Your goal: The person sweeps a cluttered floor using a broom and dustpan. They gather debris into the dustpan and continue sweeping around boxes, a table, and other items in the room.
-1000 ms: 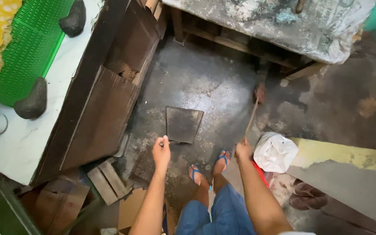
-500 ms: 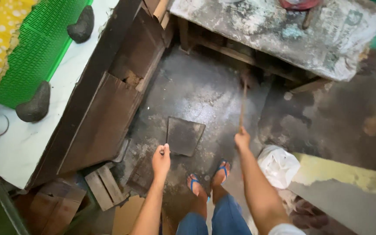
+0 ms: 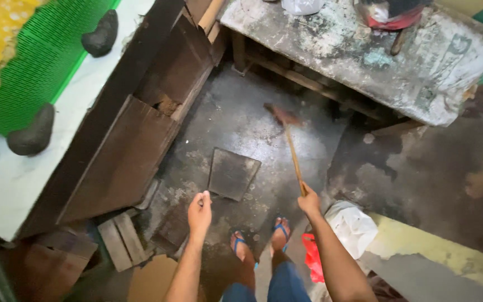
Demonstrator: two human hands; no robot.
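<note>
Two bare hands at work over a grimy concrete floor [image 3: 241, 120]: left hand [image 3: 199, 210] in a closed grip on the handle of one flat dark dustpan [image 3: 232, 173], resting on the floor just ahead of two feet in blue sandals [image 3: 258, 237]; right hand [image 3: 310, 202] closed around the stick of one small broom [image 3: 289, 140], bristles down near a stained surface [image 3: 364, 50]. Sweeping seemingly partway: pale dust scattered about the pan. One white bag [image 3: 353, 223] beside the right forearm.

dustpan handle [image 3: 207, 197]: hidden in left grip | broom head [image 3: 281, 115]: blurred
</note>
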